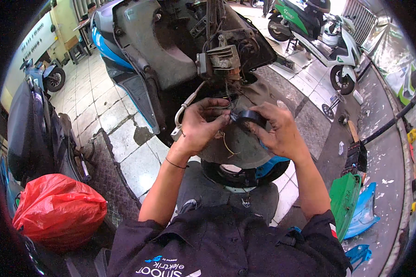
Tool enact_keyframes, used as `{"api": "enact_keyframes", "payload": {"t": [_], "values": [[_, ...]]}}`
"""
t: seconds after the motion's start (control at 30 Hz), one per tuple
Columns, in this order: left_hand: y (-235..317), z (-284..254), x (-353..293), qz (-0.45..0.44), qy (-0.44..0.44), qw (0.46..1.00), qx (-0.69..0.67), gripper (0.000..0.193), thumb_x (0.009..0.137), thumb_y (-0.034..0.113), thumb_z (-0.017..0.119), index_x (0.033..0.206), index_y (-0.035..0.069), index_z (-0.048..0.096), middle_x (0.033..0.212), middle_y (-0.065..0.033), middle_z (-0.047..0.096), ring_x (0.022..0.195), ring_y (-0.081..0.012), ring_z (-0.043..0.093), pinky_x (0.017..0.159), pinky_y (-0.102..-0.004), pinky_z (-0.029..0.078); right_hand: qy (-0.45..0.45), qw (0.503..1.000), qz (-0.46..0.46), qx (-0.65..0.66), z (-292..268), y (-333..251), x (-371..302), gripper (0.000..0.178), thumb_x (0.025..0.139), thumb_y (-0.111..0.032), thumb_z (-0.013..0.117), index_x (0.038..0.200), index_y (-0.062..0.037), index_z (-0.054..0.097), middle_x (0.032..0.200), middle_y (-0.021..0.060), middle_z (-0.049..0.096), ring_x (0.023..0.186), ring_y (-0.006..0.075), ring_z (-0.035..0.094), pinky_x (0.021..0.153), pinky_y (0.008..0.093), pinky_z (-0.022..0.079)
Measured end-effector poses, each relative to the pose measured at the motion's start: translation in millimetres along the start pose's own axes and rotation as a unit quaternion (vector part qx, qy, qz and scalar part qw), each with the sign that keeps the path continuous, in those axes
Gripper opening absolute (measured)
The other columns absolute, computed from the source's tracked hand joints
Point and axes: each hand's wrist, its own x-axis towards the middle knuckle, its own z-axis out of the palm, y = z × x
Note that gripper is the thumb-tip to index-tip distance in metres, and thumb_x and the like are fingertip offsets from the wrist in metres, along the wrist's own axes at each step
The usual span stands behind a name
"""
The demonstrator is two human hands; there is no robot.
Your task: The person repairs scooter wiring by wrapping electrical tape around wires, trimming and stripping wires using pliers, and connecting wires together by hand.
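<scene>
A roll of black tape [253,118] is held up in front of the scooter's exposed front, in the grip of the right hand [278,129], thumb below and fingers above its rim. Just to its left, the left hand [203,123] has thumb and fingertips brought together in a pinching grip on dark wires [228,91] that come down from above; the exact spot pinched is partly hidden. Below the fingers hangs a thin pale wire [229,146], over a dark, dusty mudguard [245,150]. Under that shows a black tyre [216,177], with a blue part beside it. Above the hands is a finned metal block [224,59] with wires beneath it, and a curved silver tube [188,102] runs down just left of the left hand. These belong to a partly stripped scooter [164,57], which has a bright blue side panel [107,47]. Farther out, a red plastic bag [60,207] lies at lower left, near a black seat [22,131]. At right, a green panel [344,199] and a blue panel [364,215] lie side by side. A white and green scooter [341,55] stands on the tiled floor [94,113] at upper right.
</scene>
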Motion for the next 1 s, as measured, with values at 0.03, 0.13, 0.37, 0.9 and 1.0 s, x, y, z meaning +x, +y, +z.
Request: {"api": "enact_keyframes", "payload": {"t": [0.03, 0.13, 0.37, 0.9, 1.0], "values": [[0, 0, 0, -0.010, 0.006, 1.000, 0.008, 0.036, 0.089, 0.002, 0.071, 0.123, -0.003, 0.061, 0.107, -0.0100, 0.071, 0.095, -0.0143, 0.067, 0.087, -0.0281, 0.054, 0.000, 1.000, 0.002, 0.000, 0, -1, -1, 0.026, 0.081, -0.011, 0.075, 0.101, 0.0022, 0.066, 0.093, 0.0203, 0.064, 0.086, 0.0407, 0.065, 0.077, 0.0427, 0.053], [1, -1, 2, -0.020, -0.002, 1.000, -0.020, 0.033, 0.089, 0.004, 0.072, 0.120, -0.003, 0.063, 0.105, -0.0090, 0.072, 0.093, -0.0137, 0.066, 0.086, -0.0277, 0.054, 0.004, 1.000, -0.001, -0.021, 2, -2, -3, 0.030, 0.079, -0.010, 0.075, 0.105, -0.0002, 0.065, 0.097, 0.0197, 0.063, 0.092, 0.0400, 0.064, 0.080, 0.0436, 0.052], [2, -1, 6, -0.038, 0.015, 0.999, -0.014, 0.030, 0.090, 0.011, 0.074, 0.114, -0.004, 0.066, 0.098, -0.0070, 0.071, 0.085, -0.0121, 0.065, 0.077, -0.0277, 0.054, -0.018, 0.985, -0.060, -0.161, 1, -1, 4, 0.047, 0.071, -0.009, 0.076, 0.116, -0.0086, 0.063, 0.109, 0.0148, 0.060, 0.108, 0.0367, 0.058, 0.094, 0.0475, 0.045], [-4, 0, 1, -0.057, 0.026, 0.984, -0.168, 0.026, 0.095, 0.011, 0.068, 0.113, -0.007, 0.065, 0.094, -0.0073, 0.070, 0.077, -0.0112, 0.066, 0.069, -0.0256, 0.055, 0.058, 0.971, -0.108, -0.203, 6, 2, 24, 0.031, 0.081, -0.027, 0.075, 0.108, -0.0122, 0.069, 0.103, 0.0095, 0.065, 0.097, 0.0357, 0.057, 0.089, 0.0501, 0.045], [-4, -3, 3, -0.086, 0.029, 0.982, -0.166, 0.023, 0.095, 0.015, 0.068, 0.106, -0.005, 0.067, 0.091, -0.0056, 0.070, 0.076, -0.0108, 0.065, 0.068, -0.0252, 0.054, 0.012, 0.983, -0.080, -0.167, 5, 3, 26, 0.029, 0.082, -0.026, 0.074, 0.106, -0.0107, 0.069, 0.100, 0.0103, 0.064, 0.101, 0.0340, 0.057, 0.092, 0.0460, 0.046]]}}
